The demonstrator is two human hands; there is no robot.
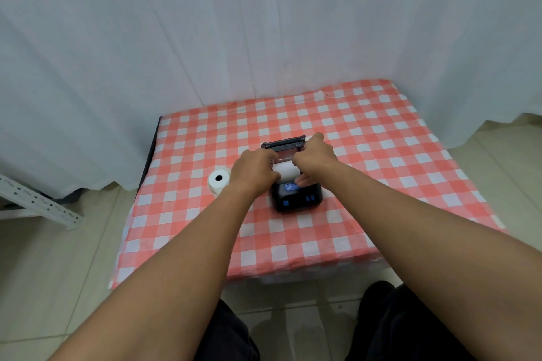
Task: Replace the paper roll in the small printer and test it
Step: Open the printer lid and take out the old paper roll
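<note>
White paper roll (286,170) sits over the black printer (296,196), lid (284,143) open, pinched between left hand (253,173) and right hand (315,155); spare roll (218,180) lies left of the printer. Next, I judge: seat it, close lid.

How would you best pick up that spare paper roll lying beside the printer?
The spare roll stands on its flat end, core hole up, just left of the left hand. Come from above and pinch its curved sides; the upright, open pose probably suits that best.
</note>
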